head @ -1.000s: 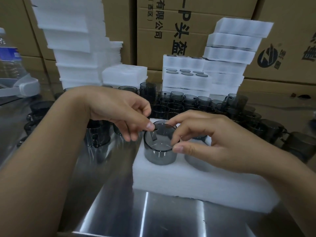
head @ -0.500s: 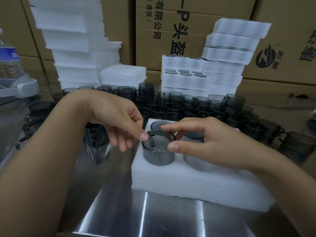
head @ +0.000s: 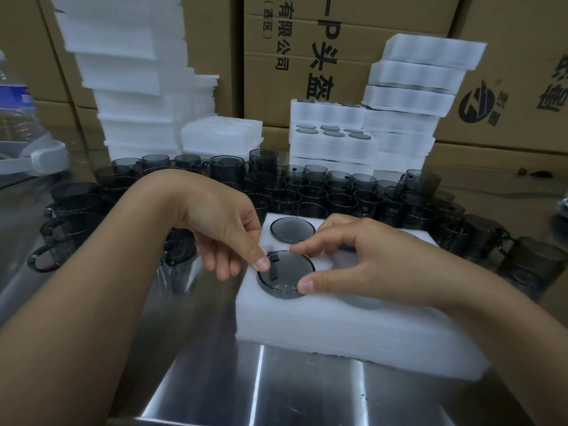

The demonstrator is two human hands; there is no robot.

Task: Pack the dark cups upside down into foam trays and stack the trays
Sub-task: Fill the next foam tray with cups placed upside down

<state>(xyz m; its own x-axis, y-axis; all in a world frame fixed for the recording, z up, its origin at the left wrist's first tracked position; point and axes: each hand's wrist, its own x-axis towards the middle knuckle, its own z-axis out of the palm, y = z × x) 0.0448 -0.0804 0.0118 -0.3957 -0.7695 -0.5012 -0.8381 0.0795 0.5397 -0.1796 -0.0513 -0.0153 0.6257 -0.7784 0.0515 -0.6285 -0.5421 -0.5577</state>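
A white foam tray (head: 322, 327) lies on the steel table in front of me. A dark smoky cup (head: 285, 276) sits upside down in its near-left hole, sunk almost flush, only its base and a thin rim showing. My left hand (head: 224, 229) touches the cup's left edge with a fingertip. My right hand (head: 362, 262) pinches the cup's rim between thumb and forefinger. Another upside-down cup (head: 292, 230) fills the hole behind it. Many loose dark cups (head: 338, 195) crowd the table behind the tray.
Stacks of filled foam trays (head: 402, 112) stand at the back right, empty foam trays (head: 135, 87) at the back left. Cardboard boxes (head: 338, 41) form a wall behind. A water bottle (head: 15, 112) stands far left. Bare steel table (head: 276, 392) lies near me.
The cup stood tall out of the near-left hole; both hands have pressed it down until it sits nearly flush in the foam.
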